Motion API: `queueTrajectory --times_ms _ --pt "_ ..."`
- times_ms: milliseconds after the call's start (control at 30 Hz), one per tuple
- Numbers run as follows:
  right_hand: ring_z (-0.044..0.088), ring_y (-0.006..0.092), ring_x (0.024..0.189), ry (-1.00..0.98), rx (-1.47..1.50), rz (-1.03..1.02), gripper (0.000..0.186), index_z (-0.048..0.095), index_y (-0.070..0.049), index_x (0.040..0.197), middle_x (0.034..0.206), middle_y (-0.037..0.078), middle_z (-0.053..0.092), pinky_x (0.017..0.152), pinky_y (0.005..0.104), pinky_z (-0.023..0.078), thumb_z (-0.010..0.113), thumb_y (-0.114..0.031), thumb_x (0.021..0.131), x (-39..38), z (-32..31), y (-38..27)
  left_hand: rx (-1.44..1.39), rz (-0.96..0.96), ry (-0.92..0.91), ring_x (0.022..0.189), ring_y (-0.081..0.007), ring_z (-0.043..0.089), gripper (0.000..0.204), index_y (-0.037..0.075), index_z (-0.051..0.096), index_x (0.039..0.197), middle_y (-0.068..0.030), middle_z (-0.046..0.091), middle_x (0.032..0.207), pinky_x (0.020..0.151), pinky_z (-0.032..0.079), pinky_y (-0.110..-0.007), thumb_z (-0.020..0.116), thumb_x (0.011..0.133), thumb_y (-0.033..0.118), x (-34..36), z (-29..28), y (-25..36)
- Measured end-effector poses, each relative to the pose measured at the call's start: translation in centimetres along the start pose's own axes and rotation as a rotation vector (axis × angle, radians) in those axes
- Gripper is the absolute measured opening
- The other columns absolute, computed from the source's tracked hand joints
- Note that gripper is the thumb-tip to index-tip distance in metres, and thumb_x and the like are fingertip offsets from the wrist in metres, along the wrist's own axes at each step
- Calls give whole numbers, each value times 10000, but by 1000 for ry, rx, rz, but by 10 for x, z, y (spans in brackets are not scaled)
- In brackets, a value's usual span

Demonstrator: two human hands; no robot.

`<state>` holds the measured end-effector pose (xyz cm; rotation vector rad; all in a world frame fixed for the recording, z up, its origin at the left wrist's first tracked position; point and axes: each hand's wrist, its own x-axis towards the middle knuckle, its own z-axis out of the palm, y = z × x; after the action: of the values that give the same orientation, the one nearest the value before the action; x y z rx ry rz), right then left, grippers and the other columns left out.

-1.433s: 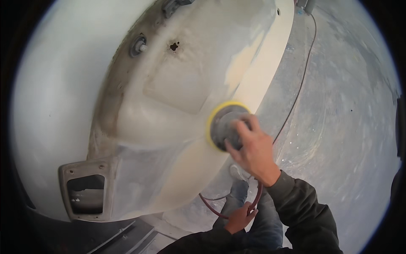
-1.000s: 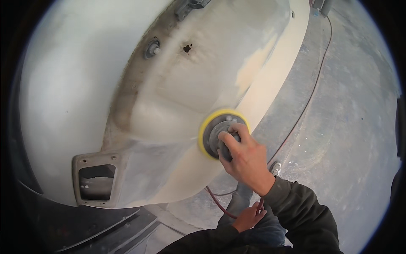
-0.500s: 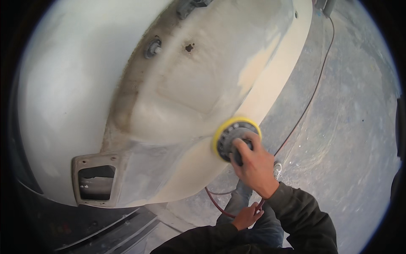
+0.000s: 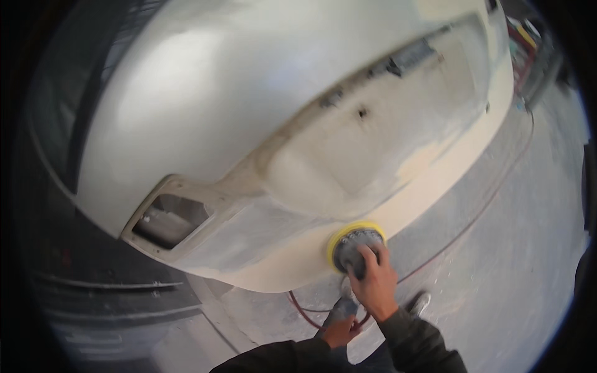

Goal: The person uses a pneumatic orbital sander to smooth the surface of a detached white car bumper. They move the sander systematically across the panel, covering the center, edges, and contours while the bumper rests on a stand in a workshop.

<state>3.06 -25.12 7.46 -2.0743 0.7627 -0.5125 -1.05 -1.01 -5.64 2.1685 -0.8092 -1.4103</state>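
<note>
A round sander (image 4: 357,247) with a dark body and a yellow pad rim lies against the lower edge of a car's tailgate panel (image 4: 280,264). My right hand (image 4: 375,283) grips the sander from above, fingers curled over its body. Below it, my left hand (image 4: 339,332) is closed on a dark red air hose (image 4: 301,309). The panel is part bare grey, part cream and white, with a brownish recess and a small hole. At its left corner is a rectangular lamp opening (image 4: 171,221).
The hose continues across the grey, dusty floor (image 4: 460,280) on the right. My shoes stand beneath the panel's edge. Dark bodywork or trim (image 4: 112,298) is at the lower left. Stands and coloured objects (image 4: 528,50) are at the upper right.
The view has turned, so the panel slants more flatly and more of its left side shows. My right hand keeps the sander at the lower edge; my left still holds the hose.
</note>
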Motion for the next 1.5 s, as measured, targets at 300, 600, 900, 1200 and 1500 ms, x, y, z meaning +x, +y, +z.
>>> queueTrajectory --times_ms 300,600,900,1200,1500 --pt "575 328 1154 85 175 387 803 459 5 1388 1252 200 566 1070 414 433 805 -50 665 -154 -102 155 -169 -71 -53 900 -405 707 447 113 654 1140 -189 728 964 798 541 -542 650 971 526 -16 227 46" --pt "609 278 1051 319 343 744 740 431 -13 1378 1227 173 557 952 402 515 741 -12 706 -170 -230 309 -113 106 180 908 -446 656 346 91 622 1100 -206 679 974 805 506 -590 610 986 417 -2 268 131" --pt "597 168 508 78 442 544 260 613 41 950 767 131 680 450 329 497 799 38 769 -189 -202 307 190 -320 81 846 -408 708 212 137 742 952 -162 735 881 746 570 -532 609 904 296 -126 294 -25" --pt "609 226 1020 -41 301 637 708 547 6 1294 1147 133 595 914 367 518 855 -73 662 -184 -128 237 84 -672 -212 831 -322 723 267 113 762 902 -160 717 797 742 553 -530 648 925 354 -414 474 -69" --pt "602 225 1043 78 294 513 667 527 12 1281 1145 130 604 940 360 502 852 -105 711 -133 -119 216 -209 -633 161 888 -370 729 531 108 768 955 -161 759 906 808 562 -530 644 938 624 -287 465 -89"
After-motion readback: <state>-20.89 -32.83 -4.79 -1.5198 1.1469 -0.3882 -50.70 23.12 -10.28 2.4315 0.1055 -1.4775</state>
